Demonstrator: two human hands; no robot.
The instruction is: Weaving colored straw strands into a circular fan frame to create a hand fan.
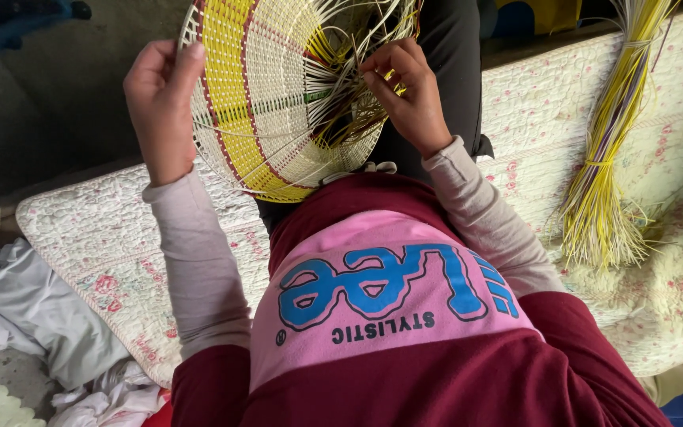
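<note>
Head view, work: I see a half-woven round basket [270, 95] of yellow, white and red cane, held up on edge over the lap, above a quilted floral bed cover [658, 261].
Left hand [160, 103]: my grip is clamped on the basket rim, thumb over the edge, wrist straight.
Right hand [405, 91]: fingertips pinch the loose strands [349, 63] at the unwoven centre, wrist bent inward.
Doing it well: I'd judge steady rim support and even strand tension matter most.
Nearby: a tied bundle of yellow and purple cane [606, 166] lies well apart on the cover.
</note>
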